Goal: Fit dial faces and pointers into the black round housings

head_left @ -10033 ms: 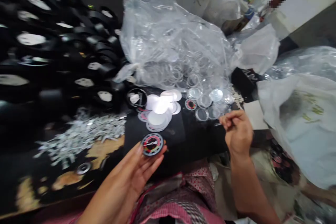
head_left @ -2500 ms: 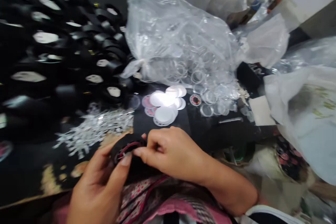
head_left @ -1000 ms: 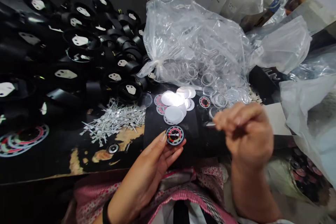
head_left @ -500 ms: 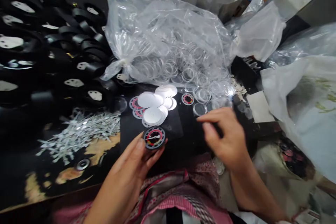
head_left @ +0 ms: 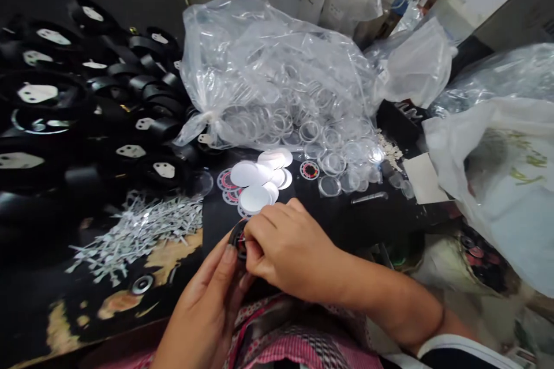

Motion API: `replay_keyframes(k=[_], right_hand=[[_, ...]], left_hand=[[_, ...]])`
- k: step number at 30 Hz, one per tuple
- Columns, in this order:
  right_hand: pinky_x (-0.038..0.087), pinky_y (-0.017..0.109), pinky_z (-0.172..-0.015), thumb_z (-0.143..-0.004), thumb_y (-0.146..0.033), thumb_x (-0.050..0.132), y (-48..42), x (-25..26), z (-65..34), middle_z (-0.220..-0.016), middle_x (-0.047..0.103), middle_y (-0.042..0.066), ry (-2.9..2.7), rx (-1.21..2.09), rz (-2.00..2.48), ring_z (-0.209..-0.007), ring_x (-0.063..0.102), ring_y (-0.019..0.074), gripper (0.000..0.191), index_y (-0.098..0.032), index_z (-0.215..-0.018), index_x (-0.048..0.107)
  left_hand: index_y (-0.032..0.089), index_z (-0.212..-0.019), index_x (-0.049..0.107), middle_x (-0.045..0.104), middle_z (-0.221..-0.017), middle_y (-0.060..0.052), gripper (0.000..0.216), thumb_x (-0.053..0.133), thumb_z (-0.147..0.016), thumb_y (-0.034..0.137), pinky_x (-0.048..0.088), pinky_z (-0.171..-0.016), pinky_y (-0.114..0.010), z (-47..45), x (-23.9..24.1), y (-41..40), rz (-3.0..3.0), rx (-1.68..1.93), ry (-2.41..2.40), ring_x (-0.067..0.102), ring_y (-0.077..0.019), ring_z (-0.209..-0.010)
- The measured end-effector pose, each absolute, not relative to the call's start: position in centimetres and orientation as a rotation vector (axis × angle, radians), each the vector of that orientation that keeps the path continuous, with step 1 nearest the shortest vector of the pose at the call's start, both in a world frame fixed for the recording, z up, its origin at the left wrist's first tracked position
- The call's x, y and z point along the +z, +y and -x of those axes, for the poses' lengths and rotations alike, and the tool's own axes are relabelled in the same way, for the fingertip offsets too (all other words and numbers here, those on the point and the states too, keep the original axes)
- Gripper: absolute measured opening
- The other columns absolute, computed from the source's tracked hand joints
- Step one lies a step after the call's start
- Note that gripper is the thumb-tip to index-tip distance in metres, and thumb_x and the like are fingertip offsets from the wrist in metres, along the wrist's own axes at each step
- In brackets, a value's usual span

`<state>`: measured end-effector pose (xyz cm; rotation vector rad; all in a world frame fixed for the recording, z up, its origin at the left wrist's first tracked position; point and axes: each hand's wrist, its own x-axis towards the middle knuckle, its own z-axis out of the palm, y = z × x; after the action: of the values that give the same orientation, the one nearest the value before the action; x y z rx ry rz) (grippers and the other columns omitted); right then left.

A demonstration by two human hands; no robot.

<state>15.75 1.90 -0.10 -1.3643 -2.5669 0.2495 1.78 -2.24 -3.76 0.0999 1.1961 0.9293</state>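
Note:
My left hand holds a small round black gauge with a red and white dial, fingers cupped under it. My right hand lies over the gauge with fingertips curled and pressed on its face, hiding most of the dial. Whether something small sits under those fingertips is hidden. Just beyond the hands lies a stack of white round discs and printed dial faces. Clear round lenses spill from a big clear plastic bag.
Black round housings are heaped at the left. A pile of small silver needles lies on the black worktop, with a metal washer near it. A thin metal rod lies right of the discs. More plastic bags crowd the right.
My right hand came back from the lenses on the right and now presses on the gauge in my left hand. The dial, visible before, is now mostly covered.

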Motion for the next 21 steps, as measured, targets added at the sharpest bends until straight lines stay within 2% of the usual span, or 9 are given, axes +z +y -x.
replay_keyframes(k=[4, 7, 8, 10, 12, 13, 15, 17, 21], right_hand=[[0.034, 0.033, -0.070, -0.092, -0.020, 0.051, 2.0, 0.5, -15.2, -0.085, 0.068, 0.004, -2.491, 0.481, 1.558, -0.075, 0.057, 0.0177, 0.010, -0.015, -0.089, 0.059], [0.037, 0.028, -0.067, -0.092, -0.021, 0.057, 2.7, 2.1, -16.9, -0.084, 0.070, 0.000, -2.405, 0.821, 1.551, -0.072, 0.059, 0.0139, 0.008, -0.018, -0.086, 0.062], [0.038, 0.028, -0.067, -0.093, -0.023, 0.058, 3.2, 2.7, -18.0, -0.085, 0.071, 0.000, -2.366, 0.845, 1.558, -0.073, 0.060, 0.0132, 0.009, -0.018, -0.087, 0.064], [0.041, 0.029, -0.072, -0.096, -0.027, 0.058, 4.7, 3.6, -20.9, -0.092, 0.072, 0.004, -2.293, 0.643, 1.711, -0.079, 0.063, 0.0157, 0.013, -0.018, -0.095, 0.066], [0.042, 0.038, -0.079, -0.095, -0.024, 0.059, 6.4, 3.8, -23.7, -0.100, 0.072, 0.014, -2.278, 0.144, 2.077, -0.087, 0.064, 0.0238, 0.016, -0.013, -0.104, 0.066], [0.042, 0.042, -0.081, -0.090, -0.023, 0.066, 7.3, 3.7, -24.9, -0.098, 0.071, 0.017, -2.347, 0.001, 2.180, -0.089, 0.064, 0.0280, 0.016, -0.012, -0.101, 0.066], [0.042, 0.045, -0.083, -0.077, -0.018, 0.079, 8.6, 3.2, -26.4, -0.096, 0.071, 0.018, -2.432, -0.084, 2.213, -0.092, 0.064, 0.0320, 0.023, -0.012, -0.096, 0.067], [0.043, 0.043, -0.082, -0.072, -0.015, 0.081, 9.4, 2.6, -27.1, -0.094, 0.070, 0.016, -2.503, -0.053, 2.161, -0.091, 0.064, 0.0311, 0.026, -0.014, -0.094, 0.067], [0.044, 0.037, -0.075, -0.082, -0.019, 0.072, 10.1, 2.3, -27.4, -0.093, 0.069, 0.012, -2.603, -0.001, 2.080, -0.083, 0.063, 0.0249, 0.016, -0.015, -0.097, 0.066]], left_hand=[[0.025, -0.097, 0.076, 0.073, -0.119, -0.005, 0.026, 0.079, -0.075, 0.040, 0.061, -0.088, -0.033, -2.5, -3.9, -2.5, -0.046, 0.934, 1.133, 0.062, -0.0312, -0.122], [0.029, -0.110, 0.074, 0.069, -0.129, -0.003, 0.036, 0.078, -0.077, 0.042, 0.058, -0.094, -0.032, -2.4, -4.0, -2.7, -0.114, 0.937, 1.116, 0.059, -0.0298, -0.126], [0.030, -0.114, 0.073, 0.067, -0.134, -0.003, 0.039, 0.077, -0.078, 0.043, 0.056, -0.096, -0.032, -2.3, -4.0, -2.7, -0.138, 0.934, 1.107, 0.057, -0.0288, -0.129], [0.029, -0.118, 0.071, 0.065, -0.137, -0.003, 0.042, 0.077, -0.078, 0.043, 0.055, -0.098, -0.030, -2.0, -4.0, -2.5, -0.161, 0.949, 1.096, 0.055, -0.0277, -0.131], [0.026, -0.117, 0.071, 0.067, -0.134, -0.005, 0.042, 0.077, -0.078, 0.043, 0.055, -0.098, -0.031, -2.0, -3.9, -2.3, -0.179, 0.978, 1.078, 0.056, -0.0281, -0.130], [0.025, -0.117, 0.071, 0.068, -0.132, -0.006, 0.043, 0.077, -0.078, 0.043, 0.055, -0.099, -0.032, -2.1, -3.9, -2.3, -0.188, 0.986, 1.062, 0.056, -0.0288, -0.129], [0.023, -0.116, 0.072, 0.069, -0.130, -0.008, 0.045, 0.078, -0.077, 0.044, 0.055, -0.100, -0.036, -2.2, -3.8, -2.2, -0.203, 0.978, 1.032, 0.057, -0.0307, -0.128], [0.022, -0.116, 0.073, 0.068, -0.130, -0.009, 0.046, 0.078, -0.077, 0.045, 0.054, -0.101, -0.038, -2.4, -3.8, -2.2, -0.205, 0.954, 1.016, 0.057, -0.0317, -0.128], [0.022, -0.117, 0.072, 0.070, -0.126, -0.010, 0.045, 0.077, -0.078, 0.043, 0.052, -0.104, -0.041, -2.2, -3.7, -2.2, -0.183, 0.942, 1.008, 0.060, -0.0314, -0.124]])
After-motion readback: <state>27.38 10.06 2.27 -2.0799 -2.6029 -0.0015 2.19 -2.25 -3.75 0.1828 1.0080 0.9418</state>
